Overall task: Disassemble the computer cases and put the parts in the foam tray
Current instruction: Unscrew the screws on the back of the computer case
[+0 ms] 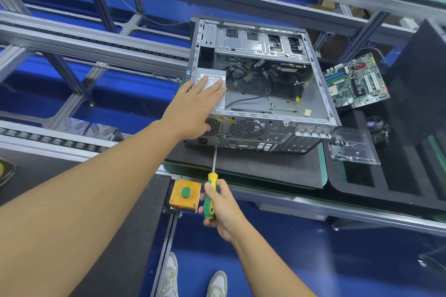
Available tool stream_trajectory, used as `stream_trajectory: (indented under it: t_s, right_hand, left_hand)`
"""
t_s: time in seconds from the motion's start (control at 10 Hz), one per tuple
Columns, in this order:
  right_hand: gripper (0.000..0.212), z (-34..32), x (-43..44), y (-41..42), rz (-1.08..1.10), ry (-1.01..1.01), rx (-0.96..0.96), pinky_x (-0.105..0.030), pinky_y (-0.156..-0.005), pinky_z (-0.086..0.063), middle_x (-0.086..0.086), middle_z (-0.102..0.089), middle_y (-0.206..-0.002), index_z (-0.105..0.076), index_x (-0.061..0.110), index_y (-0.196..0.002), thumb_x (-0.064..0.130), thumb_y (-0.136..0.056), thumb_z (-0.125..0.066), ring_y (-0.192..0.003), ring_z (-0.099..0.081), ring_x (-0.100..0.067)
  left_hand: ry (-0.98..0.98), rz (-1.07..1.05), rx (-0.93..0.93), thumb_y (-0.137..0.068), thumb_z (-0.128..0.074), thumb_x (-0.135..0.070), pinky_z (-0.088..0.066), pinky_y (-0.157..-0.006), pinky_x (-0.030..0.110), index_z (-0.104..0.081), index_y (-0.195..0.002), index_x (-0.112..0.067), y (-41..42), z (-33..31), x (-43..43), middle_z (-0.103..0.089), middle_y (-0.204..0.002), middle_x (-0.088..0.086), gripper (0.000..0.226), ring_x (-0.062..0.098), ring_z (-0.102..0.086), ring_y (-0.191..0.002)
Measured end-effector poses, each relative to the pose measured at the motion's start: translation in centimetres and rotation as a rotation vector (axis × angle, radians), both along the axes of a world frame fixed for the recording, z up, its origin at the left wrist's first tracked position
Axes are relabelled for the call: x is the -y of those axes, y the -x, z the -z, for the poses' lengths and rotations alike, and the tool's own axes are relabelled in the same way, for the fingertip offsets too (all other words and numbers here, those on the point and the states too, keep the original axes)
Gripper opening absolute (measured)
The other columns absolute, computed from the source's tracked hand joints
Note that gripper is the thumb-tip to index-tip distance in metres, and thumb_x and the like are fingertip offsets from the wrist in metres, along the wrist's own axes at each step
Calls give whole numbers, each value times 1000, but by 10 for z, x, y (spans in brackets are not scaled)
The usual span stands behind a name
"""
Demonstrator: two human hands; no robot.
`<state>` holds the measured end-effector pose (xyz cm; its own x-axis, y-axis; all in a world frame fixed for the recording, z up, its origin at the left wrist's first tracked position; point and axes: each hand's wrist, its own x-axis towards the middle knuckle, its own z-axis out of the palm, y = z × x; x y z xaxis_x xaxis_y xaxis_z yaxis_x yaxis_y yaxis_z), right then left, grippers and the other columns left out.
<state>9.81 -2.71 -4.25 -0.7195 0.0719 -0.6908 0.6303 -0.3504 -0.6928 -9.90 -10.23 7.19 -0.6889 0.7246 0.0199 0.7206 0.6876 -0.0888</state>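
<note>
The left hand [193, 106] lies flat on the power supply [213, 77] in the near-left corner of the open computer case [265, 113], fingers straight and slightly spread. The right hand [222, 207] has its fingers curled round a screwdriver [212, 178], whose tip meets the case's near panel.

- Illumination: bright, even, from overhead; colours saturated.
- Shadows: soft and short; the computer case [253, 125] interior darkens beneath its drive cage.
- Glare: pale sheen on the case's bare metal floor and on the clear plastic tray [354, 142]; thin glint along the screwdriver [212, 176] shaft.
- Distortion: wide-angle; aluminium rails [96, 38] bow near the edges.
- Focus: centre crisp; shoes [217, 282] at the bottom edge slightly soft.
</note>
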Motion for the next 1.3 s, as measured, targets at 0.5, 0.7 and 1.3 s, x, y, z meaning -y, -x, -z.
stream_trajectory:
  t_s: [0.5, 0.7, 1.3]
  right_hand:
    - [12, 7, 2, -1, 130, -233, 5, -23, -47, -46, -3, -59, -84, -47, 19, -96, 22, -99, -59, -55, -56, -7]
    - [39, -9, -11, 7, 88, 223, 139, -28, -52, -41, -9, -57, -87, -58, 6, -118, 38, -102, -42, -63, -50, -18]
    - [33, -9, -10, 2, 115, 251, 78, -33, -57, -47, -15, -64, -92, -57, 2, -117, 25, -104, -36, -67, -54, -20]
  left_hand:
    - [1, 9, -18, -85, -73, -44, -4, -124, 45, -1, -159, -21, 1, 1, 0, 5, -167, -2, 106, 27, 1, -154]
    - [6, 10, -26, -85, -72, -45, -4, -124, 45, 0, -159, -21, 1, 2, 0, 5, -167, -2, 106, 27, 1, -154]
    - [-1, 5, -24, -86, -72, -44, -3, -124, 45, 0, -159, -21, 1, 1, 0, 5, -167, -3, 105, 26, 2, -154]
